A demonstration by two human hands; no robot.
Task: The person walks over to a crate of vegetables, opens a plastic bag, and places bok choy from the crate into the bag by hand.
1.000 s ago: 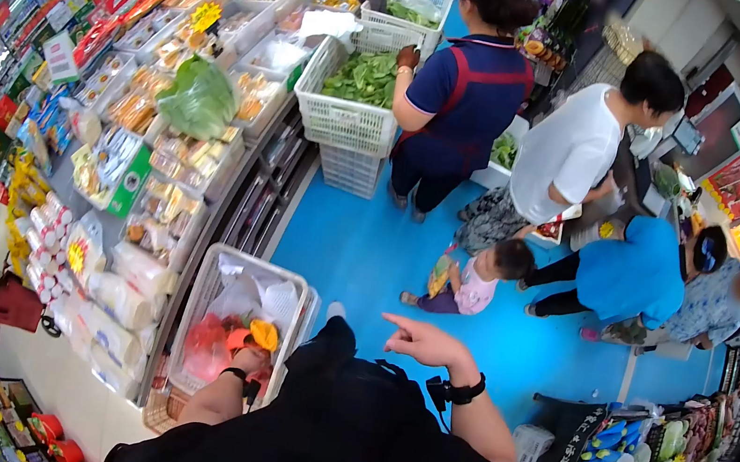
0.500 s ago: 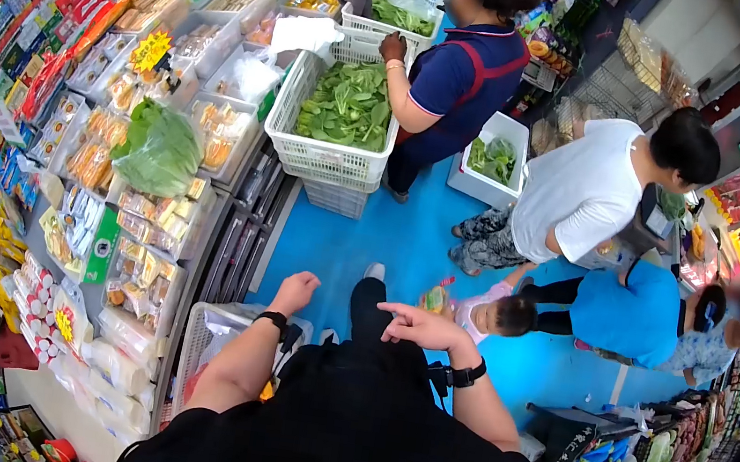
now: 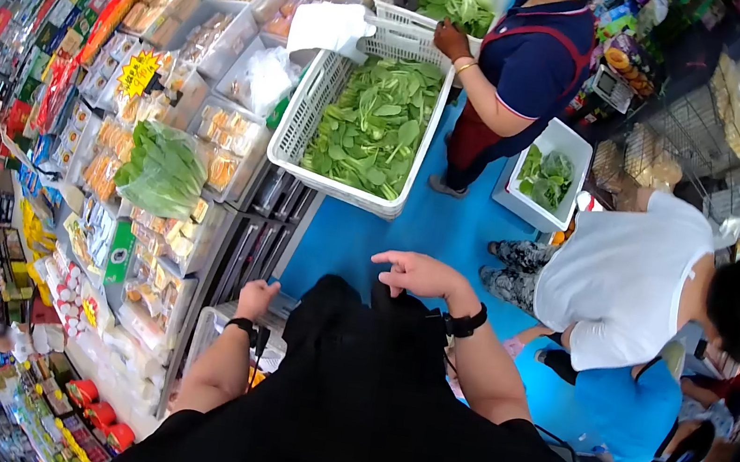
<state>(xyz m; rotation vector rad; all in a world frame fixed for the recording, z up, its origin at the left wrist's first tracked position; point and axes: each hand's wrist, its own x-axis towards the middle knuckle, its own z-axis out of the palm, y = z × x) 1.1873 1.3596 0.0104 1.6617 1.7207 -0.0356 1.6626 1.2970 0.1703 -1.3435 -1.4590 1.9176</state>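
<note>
My left hand (image 3: pixel 257 299) is held low beside the shelf edge, its fingers curled in and nothing visible in them. A dark band circles that wrist. My right hand (image 3: pixel 420 276) hangs over the blue floor, empty, its index finger stretched to the left and the other fingers partly bent. It touches nothing. Ahead of both hands, a white plastic crate (image 3: pixel 286 129) full of leafy greens (image 3: pixel 373 127) is the nearest large thing. A white cloth or bag (image 3: pixel 327 28) lies over its far left corner.
On the left, a display (image 3: pixel 231 240) bears packaged foods and a leafy lettuce (image 3: pixel 161 171). A person in a navy shirt (image 3: pixel 545 62) stands at the crates with a gloved hand. A white box (image 3: pixel 525 206) of greens, a person in white (image 3: pixel 619 275) and others in blue (image 3: pixel 625 404) fill the right.
The view has moved forward, so the crate and the people look nearer. My right hand is higher in view and my left lower. The small child at the right is now mostly hidden.
</note>
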